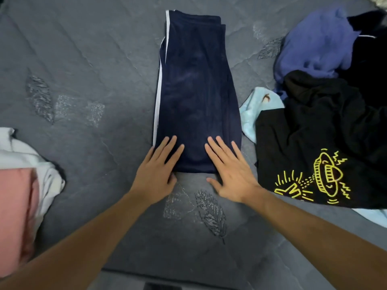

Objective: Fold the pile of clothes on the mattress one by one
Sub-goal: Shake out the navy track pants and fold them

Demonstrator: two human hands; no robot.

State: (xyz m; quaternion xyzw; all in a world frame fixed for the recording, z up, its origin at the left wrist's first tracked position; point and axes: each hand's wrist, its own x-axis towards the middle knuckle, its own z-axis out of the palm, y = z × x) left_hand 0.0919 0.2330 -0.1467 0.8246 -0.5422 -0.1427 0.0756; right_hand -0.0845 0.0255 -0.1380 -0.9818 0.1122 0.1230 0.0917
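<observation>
Navy trousers (194, 84) with a white side stripe lie folded lengthwise in a long strip on the grey mattress (88, 59). My left hand (158, 171) rests flat on the near left corner of the strip, fingers straight. My right hand (229, 170) lies flat on the near right corner, fingers spread. To the right sits the unfolded pile: a black T-shirt with a yellow print (318, 147), a blue-violet garment (314, 45), a black garment (370, 53) and a pale blue cloth (255, 109).
At the left edge lie a white garment (23, 155) and a pink one (14, 210). The mattress's near edge (129, 275) runs below my forearms. Bare grey quilting spreads left of the trousers.
</observation>
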